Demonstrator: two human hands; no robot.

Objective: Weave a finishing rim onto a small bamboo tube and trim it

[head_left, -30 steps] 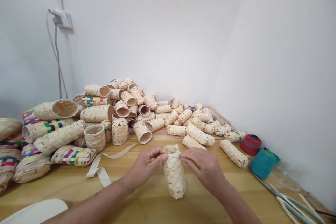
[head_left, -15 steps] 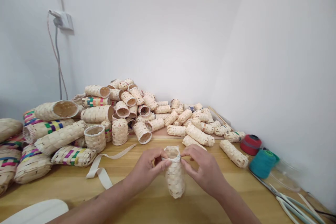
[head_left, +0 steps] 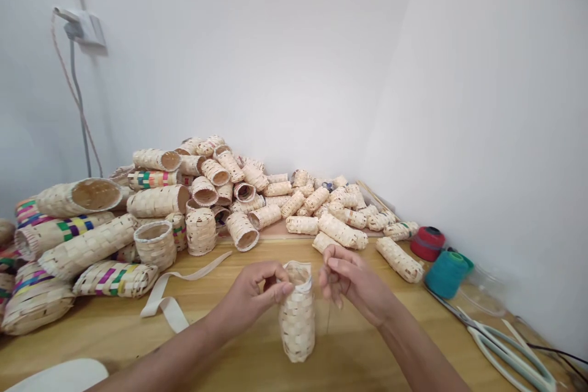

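Note:
A small woven basket (head_left: pixel 297 318) of pale strips stands upright at the front middle, with a white band around its open rim. My left hand (head_left: pixel 264 288) pinches the rim on its left side between thumb and fingers. To the right of the rim, and apart from it, is my right hand (head_left: pixel 346 278), its thumb and forefinger pressed together. A thin thread (head_left: pixel 327 318) hangs below that hand; what the fingertips hold is too small to make out.
Many woven baskets (head_left: pixel 202 229) are heaped at the left and back. A loose pale strip (head_left: pixel 172 312) lies left of my hands. On the right are a red spool (head_left: pixel 427 243), a teal spool (head_left: pixel 446 274) and scissors (head_left: pixel 500 343).
My right hand has come away from the basket's rim and its fingers have drawn together. My left hand still grips the rim. The view has shifted slightly to the right.

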